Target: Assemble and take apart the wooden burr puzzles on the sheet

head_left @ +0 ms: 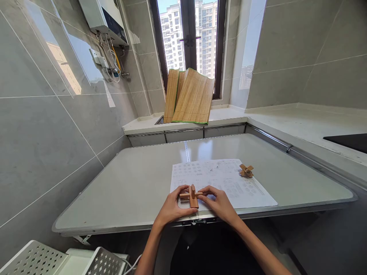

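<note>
One white perforated basket, its contents unclear, sits below the left end of the table. At the near edge, left fingers curl around a wooden block assembly; right fingers pinch its thin bar. Beyond lies a printed sheet, a wooden cross at its right side.

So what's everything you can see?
Table: one, pale, centre
Paper: one, white, on table
Wooden pieces: several, brown, lower centre
Wooden cross: one, brown, paper's right edge
Counter: one, white, back and right
Mats: count unclear, tan, back counter
Window: one, dark, back
Heater: one, white, upper left
Panel: one, black, right
Basket: count unclear, white, lower left
Tiled walls: several, grey, around
Arms: two, bare, bottom
Left grip and right grip: two, bare, on wooden pieces
</note>
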A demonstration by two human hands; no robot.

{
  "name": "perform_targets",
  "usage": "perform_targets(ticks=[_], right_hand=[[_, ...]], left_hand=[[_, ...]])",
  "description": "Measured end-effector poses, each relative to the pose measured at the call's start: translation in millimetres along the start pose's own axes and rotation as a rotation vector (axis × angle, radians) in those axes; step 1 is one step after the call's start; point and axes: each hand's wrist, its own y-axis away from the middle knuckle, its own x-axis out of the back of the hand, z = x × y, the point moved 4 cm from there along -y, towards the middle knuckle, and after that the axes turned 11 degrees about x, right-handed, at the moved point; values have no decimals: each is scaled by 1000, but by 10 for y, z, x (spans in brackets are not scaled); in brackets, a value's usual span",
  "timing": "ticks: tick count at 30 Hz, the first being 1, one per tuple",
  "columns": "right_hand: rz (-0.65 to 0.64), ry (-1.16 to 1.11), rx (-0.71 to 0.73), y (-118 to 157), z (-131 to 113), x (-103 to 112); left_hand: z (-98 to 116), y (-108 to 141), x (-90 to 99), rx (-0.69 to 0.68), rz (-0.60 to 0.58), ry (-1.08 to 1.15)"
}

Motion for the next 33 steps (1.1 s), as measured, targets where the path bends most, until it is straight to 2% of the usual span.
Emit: perform_targets(ticks=[12,23,33], right_hand=[[22,0,-1,3,21,1],[-92,-109,4,13,-22,-35],[-114,-134,-17,3,-15,-29]], left_hand=[[5,-8,-18,1,-10,15],[53,13,-27,35,-9,12],[24,-1,-22,38,-3,11]])
